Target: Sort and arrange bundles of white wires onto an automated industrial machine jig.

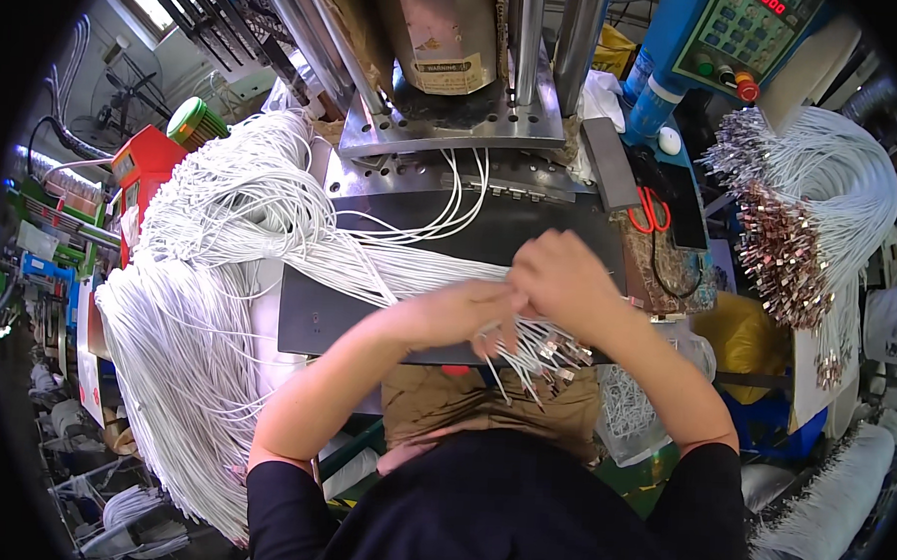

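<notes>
My left hand (pixel 457 315) lies over a bundle of white cables (pixel 429 267), its fingers bent down round them close to their metal-tipped connector ends (pixel 560 360). Touching its fingertips, my right hand (pixel 564 277) is closed with curled fingers; what it pinches is hidden. The bundle runs leftward across a dark work plate (pixel 327 320) into a large heap of white cables (pixel 232 195). A few single cables (pixel 462 201) loop up to the metal fixture (pixel 513 178) under the press.
The steel press (pixel 455 130) stands straight ahead. Right of it are a grey block (pixel 609 165), red-handled scissors (pixel 650 211) and a control panel (pixel 749 38). More cables with connectors (pixel 785 245) hang far right. A clear bag of small pieces (pixel 633 403) sits below the plate.
</notes>
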{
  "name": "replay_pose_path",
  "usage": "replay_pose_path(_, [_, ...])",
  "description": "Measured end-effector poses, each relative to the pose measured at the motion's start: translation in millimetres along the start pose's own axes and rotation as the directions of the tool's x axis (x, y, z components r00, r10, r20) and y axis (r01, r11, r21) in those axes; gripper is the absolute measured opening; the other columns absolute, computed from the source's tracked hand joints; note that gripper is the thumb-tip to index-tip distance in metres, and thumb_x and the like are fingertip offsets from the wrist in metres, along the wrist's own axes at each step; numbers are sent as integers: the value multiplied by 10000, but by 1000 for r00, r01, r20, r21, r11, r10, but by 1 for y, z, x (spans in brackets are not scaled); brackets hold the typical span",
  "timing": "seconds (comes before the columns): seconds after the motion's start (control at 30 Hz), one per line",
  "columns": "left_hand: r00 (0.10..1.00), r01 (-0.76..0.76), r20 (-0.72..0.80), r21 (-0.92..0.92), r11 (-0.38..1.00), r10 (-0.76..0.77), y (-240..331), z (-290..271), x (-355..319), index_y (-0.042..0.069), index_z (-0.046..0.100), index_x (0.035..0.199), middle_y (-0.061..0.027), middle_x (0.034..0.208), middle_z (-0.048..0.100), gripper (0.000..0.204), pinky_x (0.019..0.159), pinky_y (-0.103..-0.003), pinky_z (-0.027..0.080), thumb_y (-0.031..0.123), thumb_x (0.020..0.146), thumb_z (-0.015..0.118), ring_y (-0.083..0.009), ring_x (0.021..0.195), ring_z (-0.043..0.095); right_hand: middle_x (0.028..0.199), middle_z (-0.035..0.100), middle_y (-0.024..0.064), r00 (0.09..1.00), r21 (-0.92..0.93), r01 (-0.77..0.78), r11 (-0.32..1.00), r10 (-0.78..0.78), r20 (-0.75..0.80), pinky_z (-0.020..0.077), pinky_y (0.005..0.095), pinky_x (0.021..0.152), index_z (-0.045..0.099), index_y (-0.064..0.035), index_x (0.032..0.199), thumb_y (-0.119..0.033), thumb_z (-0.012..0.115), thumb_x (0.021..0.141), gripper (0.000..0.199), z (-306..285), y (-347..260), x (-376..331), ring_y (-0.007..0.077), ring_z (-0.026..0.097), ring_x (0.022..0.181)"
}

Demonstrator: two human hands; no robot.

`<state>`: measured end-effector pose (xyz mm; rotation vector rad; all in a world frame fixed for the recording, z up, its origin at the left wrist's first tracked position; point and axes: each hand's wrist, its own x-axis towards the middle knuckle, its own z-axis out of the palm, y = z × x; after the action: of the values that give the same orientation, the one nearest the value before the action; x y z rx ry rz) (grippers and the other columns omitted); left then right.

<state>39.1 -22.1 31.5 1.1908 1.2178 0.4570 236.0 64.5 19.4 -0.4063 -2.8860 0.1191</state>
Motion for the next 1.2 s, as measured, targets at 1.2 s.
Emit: replay_pose_path(1.2, [984,-56,-179,-340,939,-7,-31,-25,99,-47,707,1050,-65,873,677,293,692,-230,500,227,973,638,-108,727,609,890,710,175,606,909,-413,55,761,230,499,337,733,665,4,1196,-220,528,903,394,77,83,7,235,666,787])
